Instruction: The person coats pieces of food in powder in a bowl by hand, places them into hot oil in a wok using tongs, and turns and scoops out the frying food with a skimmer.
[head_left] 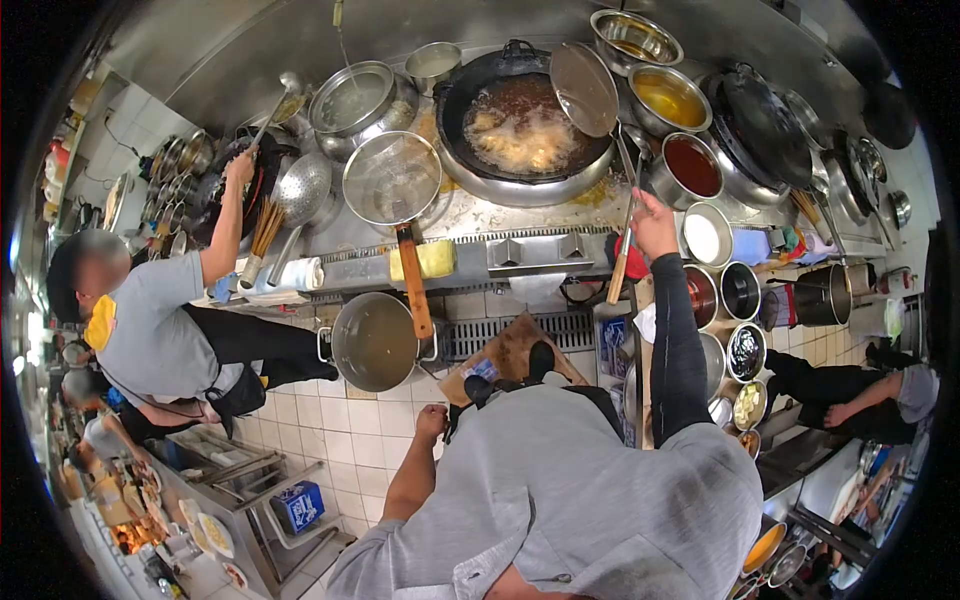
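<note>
1. Head view: the right hand (655,228), reaching forward, is closed round the long handle of a skimmer (583,90).
2. The skimmer's round head is ahead of that hand, at the right edge of a wok (453,125) where food (535,150) bubbles in oil.
3. Just right of the right hand stands a white-filled bowl (707,235).
4. The left hand (432,422) is curled in; whether it holds anything, I cannot tell.
5. Ahead of it is a large pot (375,342).
</note>
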